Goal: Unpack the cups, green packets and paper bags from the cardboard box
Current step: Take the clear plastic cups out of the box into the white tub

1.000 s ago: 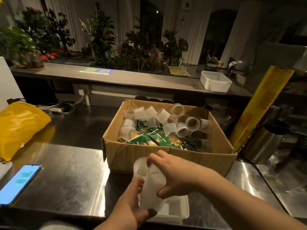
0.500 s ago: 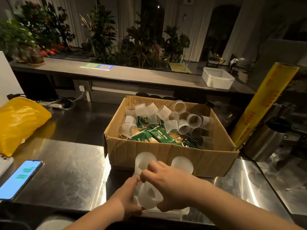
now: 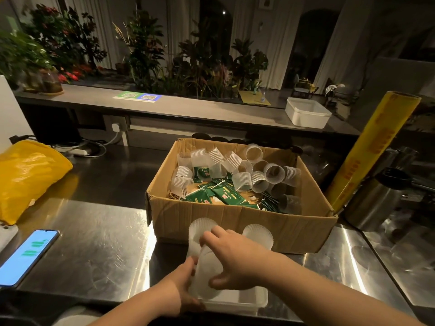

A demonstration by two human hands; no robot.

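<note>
An open cardboard box [image 3: 235,222] stands on the steel counter, holding several ribbed translucent cups [image 3: 242,181] and green packets [image 3: 226,195] over brown paper. In front of it a shallow white tray [image 3: 249,302] holds two upright cup stacks [image 3: 257,232]. My left hand [image 3: 181,290] and my right hand [image 3: 235,257] both grip a translucent cup [image 3: 206,271] over the tray's left side, against the left stack [image 3: 200,228]. Paper bags are not clearly visible.
A lit phone [image 3: 26,256] lies at the left counter edge, a yellow plastic bag [image 3: 26,175] behind it. A yellow film roll [image 3: 374,149] leans right of the box beside a steel jug [image 3: 374,201]. A white tub [image 3: 306,112] sits on the back ledge.
Both hands have lowered the cup toward the tray, beside the left stack. A second cup stack, hidden a second ago, now shows at the right.
</note>
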